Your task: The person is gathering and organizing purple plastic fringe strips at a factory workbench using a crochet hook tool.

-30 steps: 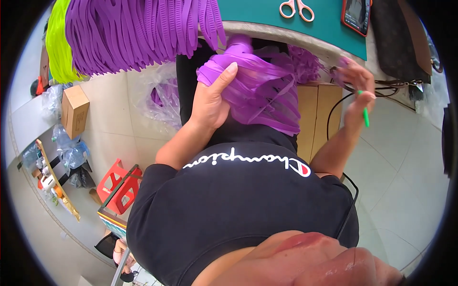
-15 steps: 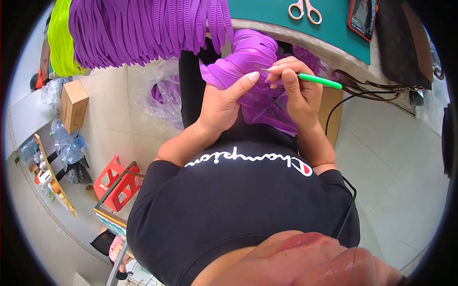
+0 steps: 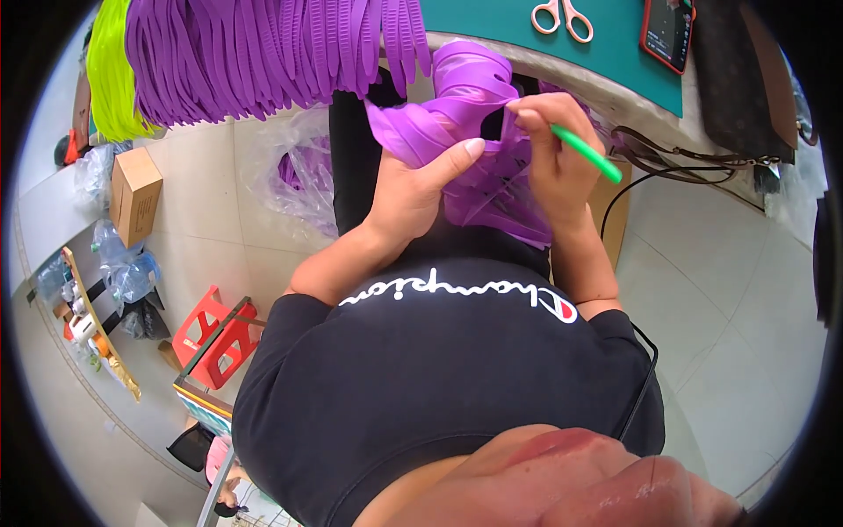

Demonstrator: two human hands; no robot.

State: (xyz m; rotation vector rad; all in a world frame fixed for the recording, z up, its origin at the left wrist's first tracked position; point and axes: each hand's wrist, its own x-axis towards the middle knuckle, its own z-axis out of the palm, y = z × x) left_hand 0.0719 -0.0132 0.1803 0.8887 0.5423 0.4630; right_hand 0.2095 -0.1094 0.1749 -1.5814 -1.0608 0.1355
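Note:
A bundle of soft, shiny purple rubber straps (image 3: 470,83) lies over my lap, below the table edge. My left hand (image 3: 407,191) is closed on its left part, with the thumb pressed on top. A green-handled pointed tool (image 3: 590,155) rests in my right hand (image 3: 560,156), its handle sticking out to the right; its tip is hidden now. With the thumb and forefinger of that same hand I pinch a purple strip and pull it up, away from the rest. A dark gap shows between the strip and my left thumb.
Many ribbed purple straps (image 3: 263,57) hang over the table's edge at the left, beside lime-green ones (image 3: 110,75). Scissors (image 3: 562,18) and a phone (image 3: 669,33) lie on the green mat (image 3: 492,22). A plastic bag (image 3: 294,180), a carton (image 3: 136,195) and a red stool (image 3: 218,338) stand left.
My right hand has moved slightly up and right, lifting a purple strip and opening a gap. The tool has tilted more steeply and its metal tip has gone out of sight.

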